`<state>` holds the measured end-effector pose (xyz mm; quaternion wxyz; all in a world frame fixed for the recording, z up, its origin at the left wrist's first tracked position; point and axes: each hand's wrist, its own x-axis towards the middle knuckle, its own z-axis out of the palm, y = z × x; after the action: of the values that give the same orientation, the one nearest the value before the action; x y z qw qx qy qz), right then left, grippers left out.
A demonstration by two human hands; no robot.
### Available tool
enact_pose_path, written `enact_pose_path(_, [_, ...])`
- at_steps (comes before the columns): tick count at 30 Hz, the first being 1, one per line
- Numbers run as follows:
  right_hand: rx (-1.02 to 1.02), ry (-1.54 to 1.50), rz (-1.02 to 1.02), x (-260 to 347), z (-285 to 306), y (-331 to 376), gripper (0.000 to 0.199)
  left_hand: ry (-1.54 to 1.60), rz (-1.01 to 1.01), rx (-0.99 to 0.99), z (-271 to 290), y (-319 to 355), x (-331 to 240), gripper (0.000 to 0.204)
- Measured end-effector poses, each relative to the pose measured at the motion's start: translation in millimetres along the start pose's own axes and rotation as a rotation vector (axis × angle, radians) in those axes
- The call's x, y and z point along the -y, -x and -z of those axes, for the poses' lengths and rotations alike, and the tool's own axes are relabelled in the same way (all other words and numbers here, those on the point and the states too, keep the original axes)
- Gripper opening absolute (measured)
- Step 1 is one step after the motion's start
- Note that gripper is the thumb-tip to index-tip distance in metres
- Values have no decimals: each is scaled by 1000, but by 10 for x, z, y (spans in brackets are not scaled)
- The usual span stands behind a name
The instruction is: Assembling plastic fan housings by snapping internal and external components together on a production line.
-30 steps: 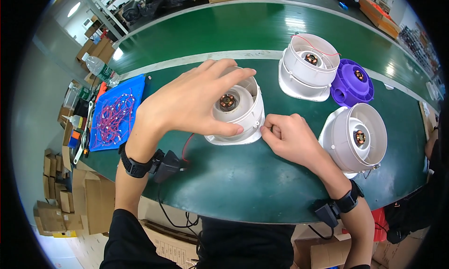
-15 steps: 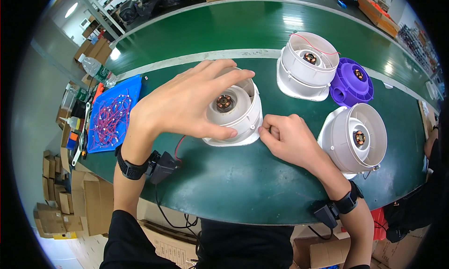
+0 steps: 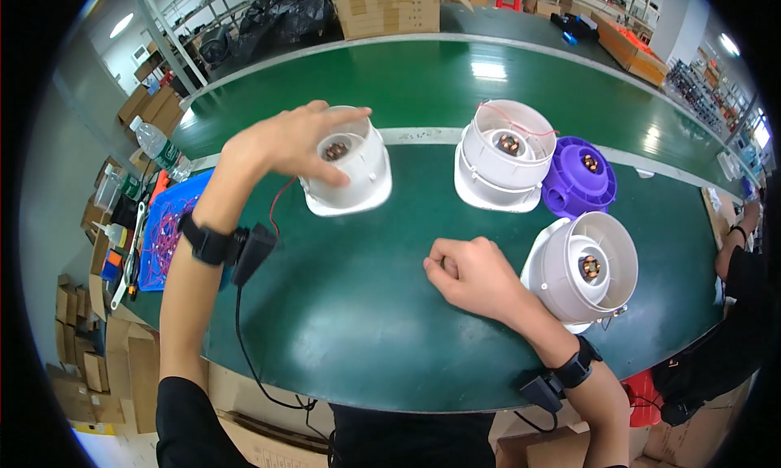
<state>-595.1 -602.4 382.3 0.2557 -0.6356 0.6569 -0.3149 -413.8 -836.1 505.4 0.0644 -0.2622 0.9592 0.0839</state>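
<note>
In the head view, at ten o'clock, your left hand (image 3: pixel 283 145) spans a white housing (image 3: pixel 368 169), thumb toward you along its near wall and fingers spread wide over its rim, holding it. The housing stands on the green table (image 3: pixel 350 330) at eleven o'clock from center, its copper-wound core (image 3: pixel 336 151) facing up and a red wire (image 3: pixel 281 206) trailing at its near left. At four o'clock, your right hand (image 3: pixel 478 277) rests on the tabletop, well apart from that housing, fingers curled narrow toward the palm; whether they enclose anything small, you cannot tell from here. A second white housing (image 3: pixel 498 169) stands at two o'clock, just beside a purple housing (image 3: pixel 600 193). Just past three, near your right forearm, a third white housing (image 3: pixel 557 279) leans with its opening tilted to the right. At nine o'clock, a blue tray (image 3: pixel 185 191) of tangled wires (image 3: pixel 165 239) lies partly behind your left forearm; a clear bottle (image 3: pixel 159 147) is just beyond it, toward ten.
</note>
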Motion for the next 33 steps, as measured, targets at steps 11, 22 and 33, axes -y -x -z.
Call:
enact_pose_path(11, [-100,14,149,-209,-186,-36,19,153,66,-56,100,-1257,1339,138])
enact_pose_path(22, [-145,-112,157,-286,-135,-42,23,-58,399,-519,-147,-1603,1082,120])
enact_pose_path(33, [-91,-64,143,-188,-83,6,15,545,-596,-317,-424,-1162,-903,94])
